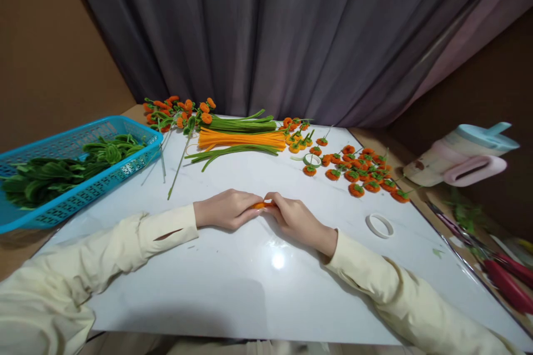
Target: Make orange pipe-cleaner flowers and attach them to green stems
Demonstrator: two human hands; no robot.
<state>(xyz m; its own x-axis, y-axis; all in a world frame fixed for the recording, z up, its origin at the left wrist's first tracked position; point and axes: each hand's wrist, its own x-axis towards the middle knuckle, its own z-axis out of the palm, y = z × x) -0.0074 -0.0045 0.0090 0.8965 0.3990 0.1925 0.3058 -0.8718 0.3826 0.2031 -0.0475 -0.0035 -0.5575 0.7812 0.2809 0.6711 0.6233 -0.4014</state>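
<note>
Between the fingertips of both hands, over the middle of the white tabletop, is a small orange piece of pipe cleaner (260, 206), mostly covered by the fingers. My left hand (229, 209) pinches it from the left. From the other side my right hand (296, 219) grips it too, with the thumb and fingers closed. Beyond the hands lies a bundle of orange pipe cleaners (245, 139), with green pipe cleaners (244, 123) behind it and a few more in front. Finished small orange persimmon-like pieces with green tops (360, 169) are grouped at the right.
A blue basket (104, 177) of green fuzzy leaves stands left. Stems with orange pieces (183, 111) lie at the back left. White tape (380, 226) and green tape (312, 160) rolls are on the table (216, 288). A cup (458, 152) and red-handled pliers (506, 283) sit right.
</note>
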